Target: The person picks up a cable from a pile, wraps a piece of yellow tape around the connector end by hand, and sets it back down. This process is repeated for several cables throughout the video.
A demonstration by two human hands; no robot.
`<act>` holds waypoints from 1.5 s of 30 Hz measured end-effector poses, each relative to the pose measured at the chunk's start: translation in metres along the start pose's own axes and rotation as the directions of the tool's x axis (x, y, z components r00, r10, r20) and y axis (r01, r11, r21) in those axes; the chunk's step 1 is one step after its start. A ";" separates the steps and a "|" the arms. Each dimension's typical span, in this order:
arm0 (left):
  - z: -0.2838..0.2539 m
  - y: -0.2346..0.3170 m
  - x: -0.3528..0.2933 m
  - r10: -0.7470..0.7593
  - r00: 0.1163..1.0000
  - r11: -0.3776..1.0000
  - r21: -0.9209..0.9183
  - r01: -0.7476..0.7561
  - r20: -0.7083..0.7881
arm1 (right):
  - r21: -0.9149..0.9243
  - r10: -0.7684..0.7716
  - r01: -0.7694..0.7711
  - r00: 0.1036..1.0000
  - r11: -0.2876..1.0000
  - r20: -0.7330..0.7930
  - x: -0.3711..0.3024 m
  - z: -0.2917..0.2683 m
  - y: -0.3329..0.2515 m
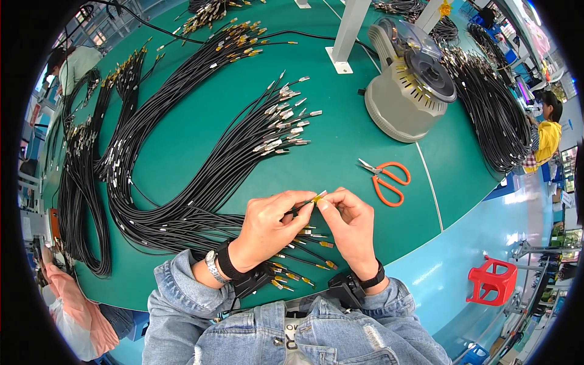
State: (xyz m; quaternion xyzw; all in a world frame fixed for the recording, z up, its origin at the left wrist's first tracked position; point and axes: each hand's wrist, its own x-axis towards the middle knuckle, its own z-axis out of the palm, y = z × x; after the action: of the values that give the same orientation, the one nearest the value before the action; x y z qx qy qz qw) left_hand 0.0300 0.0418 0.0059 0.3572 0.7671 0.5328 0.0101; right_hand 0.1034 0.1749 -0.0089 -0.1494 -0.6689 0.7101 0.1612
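Both my hands are closed in fingertip pinches: left hand (269, 224) and right hand (351, 224) meet on one cable end (322, 194), above the table (340, 121), left of the orange-handled scissors (378, 174). I judge the step to be working its yellow piece (317, 198) (the grip hides detail); next calls for steadying left, pressing right.

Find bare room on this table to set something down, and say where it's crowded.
Bare green table shows between the silver-tipped cable ends and the grey machine, and again between the orange-handled scissors and the far-right cable bundle. It's crowded on the left with black cables, and between your left hand and right hand, where yellow-banded tips lie.
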 end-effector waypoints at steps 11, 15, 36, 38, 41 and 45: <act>0.000 0.000 -0.001 -0.038 0.999 0.999 0.013 0.038 -0.001 | 0.000 0.046 -0.046 0.999 0.999 0.016 0.000 0.000 -0.006; -0.005 -0.004 -0.002 -0.147 0.984 0.975 -0.155 0.162 0.099 | 0.015 0.047 -0.047 0.999 0.999 0.024 -0.001 0.001 -0.003; -0.020 -0.002 0.010 -0.413 0.831 0.603 -0.572 0.557 0.374 | 0.063 0.003 -0.010 0.993 0.998 0.119 -0.001 0.004 -0.003; -0.020 0.000 0.011 -0.410 0.833 0.597 -0.582 0.553 0.371 | 0.063 -0.005 -0.003 0.993 0.998 0.117 0.000 0.002 -0.001; -0.017 0.000 0.011 -0.404 0.850 0.613 -0.589 0.527 0.339 | 0.067 -0.020 0.012 0.993 0.998 0.120 0.000 0.001 0.000; -0.016 -0.001 0.010 -0.392 0.872 0.666 -0.563 0.489 0.294 | 0.081 0.000 -0.009 0.995 0.997 0.104 -0.001 0.001 -0.001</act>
State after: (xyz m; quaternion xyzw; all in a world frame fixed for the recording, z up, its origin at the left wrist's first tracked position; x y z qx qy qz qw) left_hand 0.0157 0.0339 0.0151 0.1754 0.6079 0.7084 0.3128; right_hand 0.1035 0.1737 -0.0078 -0.1070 -0.6466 0.7439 0.1305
